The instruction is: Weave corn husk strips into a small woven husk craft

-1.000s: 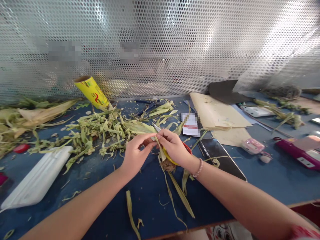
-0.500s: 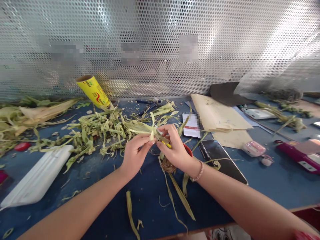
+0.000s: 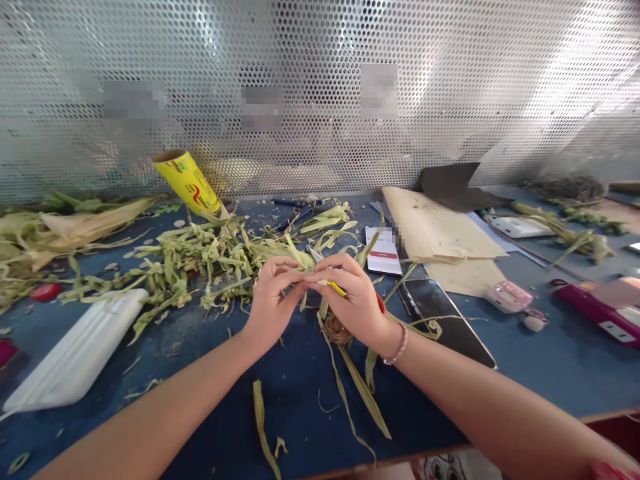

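Blue tabletop [image 3: 295, 393] with loose husk strips [image 3: 367, 397] on the near side of the grip, and the curl of husk that poked up from the left hand [image 3: 274, 303] half a second ago is out of sight now. Yellow-and-red scissors [image 3: 337, 289] slant away and leftward, tip just past the fingertips. Right hand [image 3: 357, 300] is wrapped around them, left fingertips bunched against its own, can't tell if they're pinching anything.

We brought our left hand [image 3: 273, 299] and right hand [image 3: 356, 301] together, fingers bent, fingertips meeting, both forearms [image 3: 180, 390] angled inward from either side.
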### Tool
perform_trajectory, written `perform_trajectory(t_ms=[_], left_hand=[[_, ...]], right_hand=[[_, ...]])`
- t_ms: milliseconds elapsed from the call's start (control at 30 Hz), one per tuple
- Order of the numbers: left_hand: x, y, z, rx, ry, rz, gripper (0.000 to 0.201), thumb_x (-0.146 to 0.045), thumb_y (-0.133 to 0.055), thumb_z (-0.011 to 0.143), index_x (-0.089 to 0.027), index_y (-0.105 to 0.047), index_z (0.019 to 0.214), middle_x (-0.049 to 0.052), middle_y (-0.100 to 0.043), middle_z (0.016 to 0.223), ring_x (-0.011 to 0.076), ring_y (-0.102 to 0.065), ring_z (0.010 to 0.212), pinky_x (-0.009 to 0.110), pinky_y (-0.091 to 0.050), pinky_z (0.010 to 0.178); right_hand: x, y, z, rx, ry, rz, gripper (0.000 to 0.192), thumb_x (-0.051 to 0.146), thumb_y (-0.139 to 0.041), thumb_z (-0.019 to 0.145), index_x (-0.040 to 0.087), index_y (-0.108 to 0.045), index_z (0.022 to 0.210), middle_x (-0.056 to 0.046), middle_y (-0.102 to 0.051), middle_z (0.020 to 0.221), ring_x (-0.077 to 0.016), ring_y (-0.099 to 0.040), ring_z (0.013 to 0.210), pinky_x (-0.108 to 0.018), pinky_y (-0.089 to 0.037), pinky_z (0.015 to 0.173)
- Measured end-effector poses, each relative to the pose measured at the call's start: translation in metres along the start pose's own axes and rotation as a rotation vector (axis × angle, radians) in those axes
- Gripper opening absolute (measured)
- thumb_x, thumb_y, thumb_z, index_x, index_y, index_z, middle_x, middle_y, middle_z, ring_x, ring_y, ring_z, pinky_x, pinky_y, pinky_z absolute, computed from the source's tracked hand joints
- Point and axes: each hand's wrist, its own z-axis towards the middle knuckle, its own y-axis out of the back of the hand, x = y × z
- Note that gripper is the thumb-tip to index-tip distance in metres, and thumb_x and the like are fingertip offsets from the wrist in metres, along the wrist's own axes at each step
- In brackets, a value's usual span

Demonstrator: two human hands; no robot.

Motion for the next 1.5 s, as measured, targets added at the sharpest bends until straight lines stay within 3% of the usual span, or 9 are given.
perform_trajectory(t_ms=[267, 467, 567, 700, 767, 867, 1100, 1333, 1500], left_hand=[[0.001, -0.003, 0.000, 0.066, -0.106, 0.031, 0.014, -0.022, -0.051, 0.080, -0.019, -0.066, 0.081, 0.005, -0.066, 0.084, 0.0141, -0.061, 0.080, 0.025, -0.048, 0.069], [0.001, -0.004, 0.000, 0.106, -0.223, 0.107, 0.013, -0.019, -0.049, 0.081, -0.018, -0.063, 0.079, 0.003, -0.064, 0.073, 0.0122, -0.059, 0.069, 0.024, -0.046, 0.065], [-0.001, -0.005, 0.000, 0.140, -0.136, 0.087, 0.015, -0.023, -0.048, 0.081, -0.017, -0.061, 0.078, 0.002, -0.061, 0.069, 0.0122, -0.056, 0.065, 0.024, -0.044, 0.062], [-0.005, -0.006, 0.002, 0.220, 0.123, -0.007, 0.020, -0.029, -0.045, 0.081, -0.016, -0.059, 0.076, 0.002, -0.059, 0.066, 0.0126, -0.055, 0.060, 0.024, -0.043, 0.058], [-0.009, -0.006, 0.005, 0.268, 0.220, -0.070, 0.020, -0.031, -0.045, 0.081, -0.016, -0.058, 0.074, 0.001, -0.059, 0.065, 0.0131, -0.056, 0.062, 0.025, -0.043, 0.061], [-0.018, -0.004, 0.012, 0.298, 0.271, -0.181, 0.018, -0.030, -0.047, 0.078, -0.016, -0.056, 0.071, 0.000, -0.056, 0.064, 0.0134, -0.055, 0.065, 0.027, -0.043, 0.066], [-0.027, -0.001, 0.014, 0.251, 0.459, -0.569, 0.019, -0.034, -0.061, 0.069, -0.015, -0.058, 0.072, 0.000, -0.058, 0.072, 0.0127, -0.056, 0.072, 0.028, -0.044, 0.074], [-0.021, -0.002, 0.014, 0.177, 0.507, -0.836, 0.017, -0.026, -0.068, 0.062, -0.013, -0.058, 0.058, -0.001, -0.056, 0.060, 0.0097, -0.055, 0.063, 0.023, -0.042, 0.066], [-0.010, 0.004, 0.007, 0.080, 0.578, -0.994, 0.016, -0.020, -0.067, 0.061, -0.013, -0.056, 0.052, -0.001, -0.054, 0.055, 0.0084, -0.054, 0.058, 0.022, -0.043, 0.063]], right_hand=[[-0.001, -0.001, 0.002, -0.063, -0.040, 0.029, 0.014, 0.016, -0.054, 0.079, 0.023, -0.065, 0.079, -0.003, -0.057, 0.079, -0.0119, -0.056, 0.076, -0.027, -0.047, 0.070], [-0.001, 0.000, 0.001, -0.045, -0.016, 0.044, 0.013, 0.017, -0.052, 0.080, 0.021, -0.064, 0.076, -0.002, -0.058, 0.076, -0.0117, -0.056, 0.074, -0.026, -0.047, 0.068], [-0.004, -0.001, 0.000, -0.048, -0.081, 0.070, 0.012, 0.020, -0.053, 0.079, 0.020, -0.061, 0.071, -0.002, -0.057, 0.075, -0.0123, -0.055, 0.075, -0.028, -0.046, 0.069], [-0.008, -0.005, 0.002, -0.058, -0.236, 0.191, 0.013, 0.024, -0.051, 0.079, 0.018, -0.058, 0.070, -0.002, -0.056, 0.074, -0.0126, -0.055, 0.074, -0.027, -0.046, 0.067], [-0.007, -0.005, 0.006, -0.072, -0.340, 0.294, 0.007, 0.024, -0.051, 0.077, 0.019, -0.056, 0.078, 0.001, -0.052, 0.069, -0.0105, -0.053, 0.062, -0.026, -0.045, 0.059], [0.000, 0.001, 0.016, -0.077, -0.406, 0.442, 0.020, 0.019, -0.053, 0.072, 0.020, -0.049, 0.092, 0.006, -0.045, 0.062, -0.0092, -0.054, 0.054, -0.024, -0.045, 0.055], [0.007, 0.017, 0.023, 0.027, -0.517, 0.521, 0.005, 0.017, -0.053, 0.068, 0.018, -0.049, 0.072, 0.002, -0.055, 0.066, -0.0120, -0.061, 0.066, -0.029, -0.050, 0.067], [-0.009, 0.014, 0.009, 0.083, -0.193, 0.157, 0.015, 0.011, -0.048, 0.072, 0.018, -0.061, 0.077, -0.006, -0.058, 0.086, -0.0144, -0.059, 0.081, -0.030, -0.052, 0.071], [-0.014, 0.007, 0.000, 0.251, 0.145, -0.098, 0.031, 0.008, -0.047, 0.075, 0.018, -0.060, 0.101, -0.010, -0.059, 0.101, -0.0182, -0.055, 0.098, -0.037, -0.048, 0.088]])
